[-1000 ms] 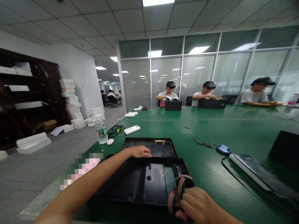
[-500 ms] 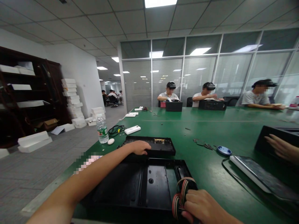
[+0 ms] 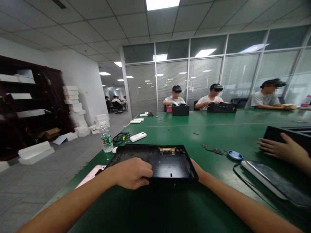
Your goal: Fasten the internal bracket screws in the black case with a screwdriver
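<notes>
A black plastic cover (image 3: 165, 160), shallow like a tray with a small gold connector at its far wall, sits in front of me above the green table (image 3: 218, 129). My left hand (image 3: 133, 173) is closed on its near left edge, fingers curled over the rim. At the cover's right corner is my right hand (image 3: 198, 169), with its fingers tucked under the edge and hidden. The cover hides whatever lies beneath it.
A water bottle (image 3: 106, 137), coiled cable (image 3: 121, 137), white remote (image 3: 137, 136) and pink phone (image 3: 91, 174) lie to the left. A blue disc (image 3: 235, 156) and flat grey device (image 3: 267, 181) lie to the right. A co-worker's hand (image 3: 279, 149) rests by a black case (image 3: 289, 133). Three people sit across the table.
My right hand let go of the striped ribbon cable and moved to the cover's right edge. The cover came toward me over the open black case, which is now hidden. The co-worker's hand reached further in.
</notes>
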`<state>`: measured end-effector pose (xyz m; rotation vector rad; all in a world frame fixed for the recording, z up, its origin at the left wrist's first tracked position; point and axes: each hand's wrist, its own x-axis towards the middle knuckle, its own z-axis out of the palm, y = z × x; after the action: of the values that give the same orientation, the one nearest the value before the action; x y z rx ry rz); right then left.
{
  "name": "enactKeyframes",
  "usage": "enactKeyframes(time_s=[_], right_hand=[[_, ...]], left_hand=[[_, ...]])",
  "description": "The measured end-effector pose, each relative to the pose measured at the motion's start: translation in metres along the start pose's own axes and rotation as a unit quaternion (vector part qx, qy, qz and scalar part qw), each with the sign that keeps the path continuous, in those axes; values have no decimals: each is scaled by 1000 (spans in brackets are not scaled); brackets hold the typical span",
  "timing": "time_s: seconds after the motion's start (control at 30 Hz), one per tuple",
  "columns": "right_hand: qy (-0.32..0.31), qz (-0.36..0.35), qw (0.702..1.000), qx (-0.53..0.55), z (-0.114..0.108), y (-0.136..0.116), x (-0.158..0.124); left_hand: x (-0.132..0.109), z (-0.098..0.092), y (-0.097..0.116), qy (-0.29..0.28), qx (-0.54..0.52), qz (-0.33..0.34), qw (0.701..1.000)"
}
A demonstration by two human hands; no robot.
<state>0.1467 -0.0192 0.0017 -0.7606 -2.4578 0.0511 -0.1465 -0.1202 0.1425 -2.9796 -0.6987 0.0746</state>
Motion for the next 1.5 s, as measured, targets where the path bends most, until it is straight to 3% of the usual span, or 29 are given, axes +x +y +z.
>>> enactKeyframes(time_s=[0.17, 0.3, 0.53, 0.63, 0.77, 0.9, 1.03, 1.13, 1.2, 1.3, 1.37, 1.5], right_hand=[[9, -92, 995, -47, -26, 28, -18], [35, -31, 997, -61, -38, 40, -31], [-16, 2, 999, 31, -20, 18, -17], [-23, 36, 999, 34, -16, 17, -14], [-29, 60, 998, 16, -14, 23, -13], [-19, 71, 997, -6, -6, 26, -6], [-2, 81, 996, -20, 4, 24, 4], [11, 77, 997, -8, 8, 22, 8], [40, 73, 996, 11, 7, 23, 8], [101, 91, 990, 42, 2, 30, 5], [122, 117, 984, 58, -2, 34, 1], [121, 137, 982, 54, -9, 38, -7]], left_hand=[[-14, 26, 26, -12, -3, 10, 1000], [-15, 48, 34, -18, -22, 34, 999], [0, 75, 29, -9, -28, 41, 999], [10, 77, 8, 21, -8, -1, 1000], [23, 81, -47, 100, 57, -140, 983], [29, 95, -101, 30, 31, -155, 987], [27, 101, -124, 16, 21, -164, 986], [26, 94, -123, 10, 28, -191, 981], [32, 90, -112, 40, 43, -175, 983], [51, 92, -87, 77, 73, -76, 991], [66, 100, -72, 53, 100, 3, 994], [83, 117, -63, 28, 159, 42, 986]])
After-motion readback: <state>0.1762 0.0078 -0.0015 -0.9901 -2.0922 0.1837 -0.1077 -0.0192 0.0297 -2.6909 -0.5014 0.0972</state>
